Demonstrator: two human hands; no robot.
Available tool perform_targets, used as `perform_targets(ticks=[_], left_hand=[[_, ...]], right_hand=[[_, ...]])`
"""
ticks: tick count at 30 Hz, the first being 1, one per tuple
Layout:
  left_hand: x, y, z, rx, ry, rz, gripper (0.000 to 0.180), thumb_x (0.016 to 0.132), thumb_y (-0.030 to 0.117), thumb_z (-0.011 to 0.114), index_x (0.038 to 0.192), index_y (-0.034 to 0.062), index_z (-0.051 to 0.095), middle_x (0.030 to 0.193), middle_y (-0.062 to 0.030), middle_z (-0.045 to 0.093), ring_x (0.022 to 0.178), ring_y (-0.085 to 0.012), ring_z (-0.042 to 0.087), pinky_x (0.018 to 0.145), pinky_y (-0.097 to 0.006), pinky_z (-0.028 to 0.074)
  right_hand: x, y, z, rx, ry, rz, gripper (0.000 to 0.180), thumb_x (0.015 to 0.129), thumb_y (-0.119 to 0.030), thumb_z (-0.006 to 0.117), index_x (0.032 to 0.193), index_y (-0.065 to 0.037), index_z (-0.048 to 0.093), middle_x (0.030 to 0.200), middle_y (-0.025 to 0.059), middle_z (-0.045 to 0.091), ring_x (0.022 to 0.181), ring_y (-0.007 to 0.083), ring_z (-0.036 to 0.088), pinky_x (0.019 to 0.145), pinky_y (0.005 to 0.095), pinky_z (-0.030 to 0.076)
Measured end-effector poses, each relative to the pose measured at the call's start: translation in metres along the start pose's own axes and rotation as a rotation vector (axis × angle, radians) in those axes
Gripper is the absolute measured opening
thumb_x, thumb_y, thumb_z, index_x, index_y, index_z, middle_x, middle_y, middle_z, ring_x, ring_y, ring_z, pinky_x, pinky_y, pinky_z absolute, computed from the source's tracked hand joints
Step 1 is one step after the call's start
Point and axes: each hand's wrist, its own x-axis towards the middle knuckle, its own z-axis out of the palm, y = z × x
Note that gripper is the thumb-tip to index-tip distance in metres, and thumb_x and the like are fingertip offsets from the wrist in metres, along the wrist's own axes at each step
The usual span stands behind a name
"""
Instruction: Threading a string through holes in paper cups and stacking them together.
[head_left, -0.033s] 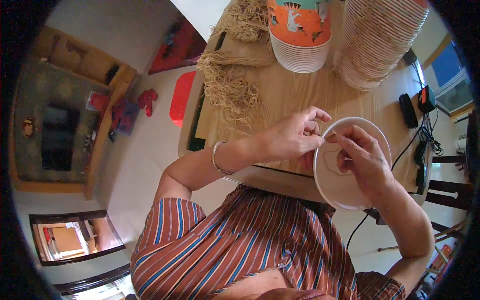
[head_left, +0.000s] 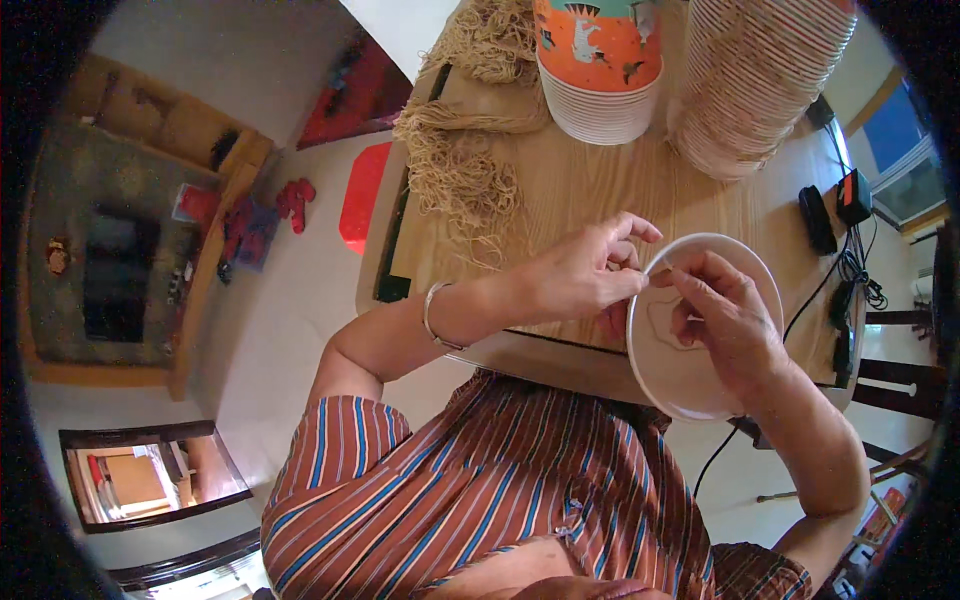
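Observation:
A white paper bucket [head_left: 690, 393] is tilted at the table's near edge, its round mouth facing me. My left hand [head_left: 580, 280] is closed at the bucket's left rim, thumb and forefinger pinched there. My right hand [head_left: 735, 315] reaches over the mouth with thumb and forefinger pinched together close to the left fingertips. A thin tan string [head_left: 652, 325] loops inside the bucket and runs toward the right hand's fingers. The exact hold on the string end is too small to make out.
Tangled tan strings [head_left: 465, 180] lie on the wooden table [head_left: 590, 190] at the left. At the back stand a stack of orange printed paper buckets [head_left: 600, 60] and tall nested white buckets [head_left: 765, 80] with strings. A black case [head_left: 817, 222] and cables [head_left: 855, 270] sit on the right.

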Motion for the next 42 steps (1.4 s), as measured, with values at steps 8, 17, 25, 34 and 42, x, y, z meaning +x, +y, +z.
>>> perform_targets(ticks=[8, 17, 25, 34, 42], left_hand=[[0.001, -0.004, -0.001, 0.05, -0.012, 0.04, 0.043, 0.092, 0.004, 0.053, 0.132, -0.0007, 0.038, 0.088, -0.0033, 0.057, 0.081, -0.0097, 0.059, 0.07, -0.025, 0.052], [0.001, -0.006, -0.001, -0.041, -0.029, -0.003, 0.044, 0.092, 0.005, 0.053, 0.132, 0.0, 0.038, 0.089, -0.0022, 0.056, 0.08, -0.0088, 0.058, 0.07, -0.025, 0.054], [-0.001, 0.004, 0.003, -0.078, -0.037, -0.075, 0.044, 0.093, 0.006, 0.053, 0.133, 0.0, 0.036, 0.092, -0.003, 0.057, 0.08, -0.0098, 0.061, 0.066, -0.025, 0.056], [-0.006, 0.0, 0.013, -0.1, 0.008, -0.05, 0.045, 0.089, 0.006, 0.051, 0.13, -0.0051, 0.035, 0.095, -0.0096, 0.063, 0.069, -0.0121, 0.063, 0.059, -0.028, 0.057], [-0.005, -0.001, 0.013, -0.099, 0.008, -0.057, 0.043, 0.09, 0.007, 0.052, 0.129, -0.0032, 0.036, 0.095, -0.0101, 0.062, 0.066, -0.0125, 0.063, 0.057, -0.028, 0.056]], right_hand=[[-0.004, 0.002, 0.001, -0.006, -0.034, 0.013, 0.021, 0.095, -0.024, 0.059, 0.104, -0.005, 0.062, 0.087, 0.0008, 0.063, 0.068, 0.0078, 0.057, 0.058, 0.0217, 0.043], [-0.002, 0.005, -0.002, 0.021, -0.037, 0.041, 0.019, 0.095, -0.023, 0.059, 0.104, -0.006, 0.06, 0.094, 0.0021, 0.066, 0.067, 0.008, 0.058, 0.058, 0.0219, 0.044], [-0.007, 0.003, 0.0, 0.042, 0.004, 0.069, 0.015, 0.097, -0.022, 0.056, 0.103, -0.008, 0.059, 0.096, 0.0028, 0.067, 0.063, 0.0084, 0.058, 0.055, 0.0223, 0.045], [-0.009, 0.01, -0.001, 0.057, 0.003, 0.076, 0.016, 0.096, -0.023, 0.058, 0.102, -0.008, 0.06, 0.093, 0.002, 0.066, 0.059, 0.0077, 0.057, 0.052, 0.021, 0.043], [-0.011, 0.008, -0.002, 0.083, -0.026, 0.074, 0.018, 0.097, -0.024, 0.057, 0.103, -0.008, 0.059, 0.093, 0.0028, 0.067, 0.059, 0.0083, 0.057, 0.052, 0.0211, 0.044]])
